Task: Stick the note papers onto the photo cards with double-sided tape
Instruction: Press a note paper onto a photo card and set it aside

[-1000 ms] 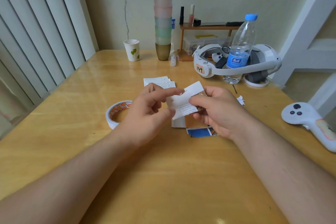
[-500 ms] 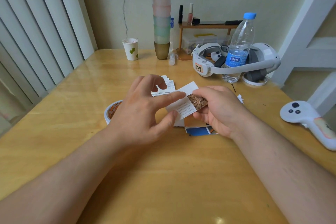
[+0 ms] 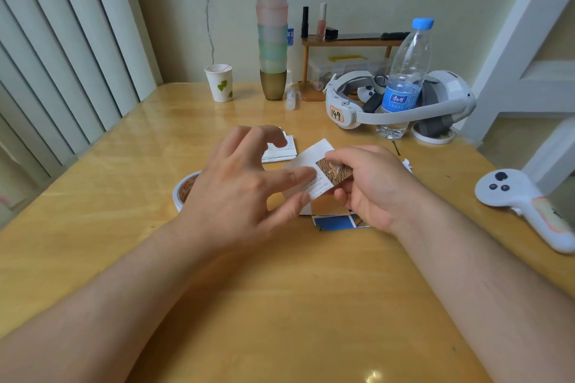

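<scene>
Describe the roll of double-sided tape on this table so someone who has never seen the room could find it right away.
Start at the wooden table and find the person's left hand near its middle. The tape roll lies flat just to the left of that hand, partly hidden behind it. It is the only ring there: white outside, orange inside, unlike the flat note papers farther back.

The left hand (image 3: 245, 183) hides most of the tape roll (image 3: 185, 188); the note paper's (image 3: 314, 162) print is too small to read.
</scene>
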### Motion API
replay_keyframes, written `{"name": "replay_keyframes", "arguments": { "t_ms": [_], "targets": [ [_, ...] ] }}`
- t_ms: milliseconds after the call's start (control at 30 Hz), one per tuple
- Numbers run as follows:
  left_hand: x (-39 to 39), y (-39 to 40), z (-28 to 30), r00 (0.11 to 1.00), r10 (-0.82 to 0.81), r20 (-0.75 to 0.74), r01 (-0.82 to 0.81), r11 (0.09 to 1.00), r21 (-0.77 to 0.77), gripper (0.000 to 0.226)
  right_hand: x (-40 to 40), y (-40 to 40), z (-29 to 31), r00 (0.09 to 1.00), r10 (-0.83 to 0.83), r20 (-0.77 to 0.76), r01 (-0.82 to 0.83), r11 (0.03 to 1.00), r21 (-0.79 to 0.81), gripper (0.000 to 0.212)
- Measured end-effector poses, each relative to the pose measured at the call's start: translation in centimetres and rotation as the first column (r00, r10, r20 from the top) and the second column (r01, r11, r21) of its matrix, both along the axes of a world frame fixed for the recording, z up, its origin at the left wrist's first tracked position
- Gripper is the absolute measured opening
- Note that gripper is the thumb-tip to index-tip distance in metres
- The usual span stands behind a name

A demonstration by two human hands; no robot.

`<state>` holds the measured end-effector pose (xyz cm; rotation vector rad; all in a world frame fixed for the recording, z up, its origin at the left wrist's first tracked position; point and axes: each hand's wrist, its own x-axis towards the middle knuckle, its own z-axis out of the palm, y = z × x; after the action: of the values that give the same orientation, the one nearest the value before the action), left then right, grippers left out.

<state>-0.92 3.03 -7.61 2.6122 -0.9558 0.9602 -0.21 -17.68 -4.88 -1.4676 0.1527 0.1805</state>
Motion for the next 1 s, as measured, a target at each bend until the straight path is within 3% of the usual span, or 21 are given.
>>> {"name": "replay_keyframes", "arguments": {
  "t_ms": [167, 500, 700, 867, 1000],
  "targets": [
    [-0.17, -0.41, 0.14, 0.995, 0.022, 0.097, -0.024, 1.000, 0.013, 0.031, 0.00, -0.22, 0.10, 0.997, 0.074, -0.030, -0.071, 0.994, 0.085, 0.011],
    [-0.22, -0.62, 0.16, 0.993, 0.020, 0.118, -0.019, 1.000, -0.007, 0.025, 0.07, -0.14, -0.32, 0.995, 0.094, -0.021, -0.092, 0.994, 0.061, 0.003],
    [-0.30, -0.62, 0.34, 0.989, 0.015, 0.149, -0.013, 1.000, -0.014, 0.024, -0.03, 0.14, -0.39, 0.996, 0.091, -0.015, -0.091, 0.995, 0.043, 0.011],
    [-0.32, -0.51, 0.27, 0.988, 0.040, 0.148, -0.038, 0.999, -0.018, 0.031, 0.05, -0.24, -0.09, 0.992, 0.112, -0.065, -0.095, 0.969, 0.227, 0.002],
    [-0.34, -0.52, 0.14, 0.989, 0.071, 0.131, -0.070, 0.997, -0.015, 0.036, 0.08, -0.37, 0.20, 0.978, 0.149, -0.147, -0.084, 0.922, 0.378, 0.014]
  ]
}}
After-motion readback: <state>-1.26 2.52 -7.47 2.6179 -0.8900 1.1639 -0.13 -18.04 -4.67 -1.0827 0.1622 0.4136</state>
